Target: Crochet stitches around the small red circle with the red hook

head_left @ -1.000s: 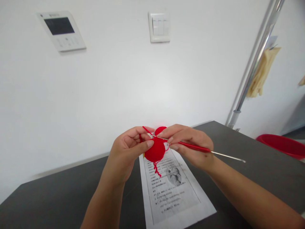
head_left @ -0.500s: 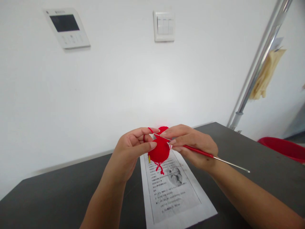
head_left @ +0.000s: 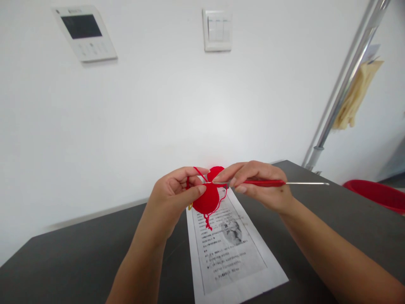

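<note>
My left hand [head_left: 172, 195] is closed, pinching a small round red crochet piece [head_left: 207, 198] between thumb and fingers, with a strand of red yarn [head_left: 200, 173] running over its forefinger. My right hand [head_left: 257, 185] is closed on a crochet hook [head_left: 278, 183] with a red handle and a thin metal shaft. The hook lies nearly level, its tip at the top edge of the red piece. A short yarn tail hangs below the piece. Both hands are held above a printed paper sheet [head_left: 230, 253] on the dark table [head_left: 79, 261].
A white wall with a light switch [head_left: 217, 30] and a control panel [head_left: 84, 33] stands behind the table. At the right are a slanted metal pole [head_left: 344, 84], a hanging beige cloth [head_left: 357, 95] and a red basin [head_left: 378, 194].
My right hand has swung the hook's back end upward, from slanting down to nearly level. The red piece and my left hand have stayed almost in place.
</note>
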`<action>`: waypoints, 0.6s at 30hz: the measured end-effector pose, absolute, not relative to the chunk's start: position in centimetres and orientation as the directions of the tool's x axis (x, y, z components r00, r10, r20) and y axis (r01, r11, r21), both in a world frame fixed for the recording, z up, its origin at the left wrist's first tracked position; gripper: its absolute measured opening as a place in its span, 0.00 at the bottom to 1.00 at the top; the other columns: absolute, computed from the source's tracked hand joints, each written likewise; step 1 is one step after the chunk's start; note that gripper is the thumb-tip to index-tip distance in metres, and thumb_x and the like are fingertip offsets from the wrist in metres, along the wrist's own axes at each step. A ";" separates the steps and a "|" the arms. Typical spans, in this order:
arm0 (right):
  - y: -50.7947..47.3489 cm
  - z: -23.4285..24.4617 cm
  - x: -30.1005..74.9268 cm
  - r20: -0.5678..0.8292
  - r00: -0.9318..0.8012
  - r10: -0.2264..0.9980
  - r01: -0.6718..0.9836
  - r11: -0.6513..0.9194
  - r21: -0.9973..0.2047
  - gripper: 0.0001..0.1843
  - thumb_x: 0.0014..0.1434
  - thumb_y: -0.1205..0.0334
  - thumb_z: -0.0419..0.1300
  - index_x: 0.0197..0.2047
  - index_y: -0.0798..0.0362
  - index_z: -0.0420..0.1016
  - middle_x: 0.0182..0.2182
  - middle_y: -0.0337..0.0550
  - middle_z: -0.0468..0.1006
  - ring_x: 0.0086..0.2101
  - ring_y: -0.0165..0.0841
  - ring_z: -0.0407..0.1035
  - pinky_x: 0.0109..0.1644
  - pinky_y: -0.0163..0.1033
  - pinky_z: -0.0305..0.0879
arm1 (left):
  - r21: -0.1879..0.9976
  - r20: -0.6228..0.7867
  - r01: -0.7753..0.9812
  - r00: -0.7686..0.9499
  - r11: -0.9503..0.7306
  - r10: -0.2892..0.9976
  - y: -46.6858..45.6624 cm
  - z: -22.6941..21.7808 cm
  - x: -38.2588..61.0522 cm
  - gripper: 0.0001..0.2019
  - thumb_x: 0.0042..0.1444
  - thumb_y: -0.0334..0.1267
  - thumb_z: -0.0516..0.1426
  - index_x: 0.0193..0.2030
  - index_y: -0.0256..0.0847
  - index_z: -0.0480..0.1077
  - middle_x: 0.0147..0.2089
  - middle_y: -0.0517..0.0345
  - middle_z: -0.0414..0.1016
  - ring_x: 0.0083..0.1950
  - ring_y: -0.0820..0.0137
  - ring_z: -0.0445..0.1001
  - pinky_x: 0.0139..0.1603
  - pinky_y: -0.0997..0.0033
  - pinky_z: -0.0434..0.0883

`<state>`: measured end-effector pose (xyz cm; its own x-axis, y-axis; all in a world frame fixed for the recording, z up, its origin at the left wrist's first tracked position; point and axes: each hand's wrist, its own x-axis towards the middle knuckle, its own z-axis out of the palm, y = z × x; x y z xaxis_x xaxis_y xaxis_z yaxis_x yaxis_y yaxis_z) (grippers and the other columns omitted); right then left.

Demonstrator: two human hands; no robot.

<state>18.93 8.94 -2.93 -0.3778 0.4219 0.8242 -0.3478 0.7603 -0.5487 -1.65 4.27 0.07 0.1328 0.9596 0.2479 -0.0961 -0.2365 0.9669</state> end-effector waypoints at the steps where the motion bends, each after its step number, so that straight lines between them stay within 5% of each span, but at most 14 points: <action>1: 9.0 -2.8 19.1 0.819 -0.400 0.410 -0.342 0.762 -0.549 0.02 0.64 0.64 0.66 0.39 0.51 0.81 0.43 0.48 0.86 0.43 0.35 0.81 0.47 0.40 0.79 | 0.969 0.242 -0.082 0.124 -0.233 0.962 4.2 0.1 -1.6 0.08 0.49 0.31 0.66 0.38 0.40 0.82 0.25 0.63 0.73 0.25 0.79 0.67 0.26 0.80 0.62; 18: 8.4 -1.4 20.4 0.739 -0.634 0.228 0.116 0.973 -0.201 0.05 0.68 0.69 0.56 0.42 0.50 0.71 0.44 0.45 0.84 0.44 0.33 0.80 0.46 0.37 0.76 | 0.917 0.337 0.223 0.011 -0.330 0.942 4.0 -0.4 -1.2 0.10 0.53 0.33 0.63 0.43 0.43 0.80 0.31 0.62 0.76 0.34 0.72 0.72 0.36 0.72 0.68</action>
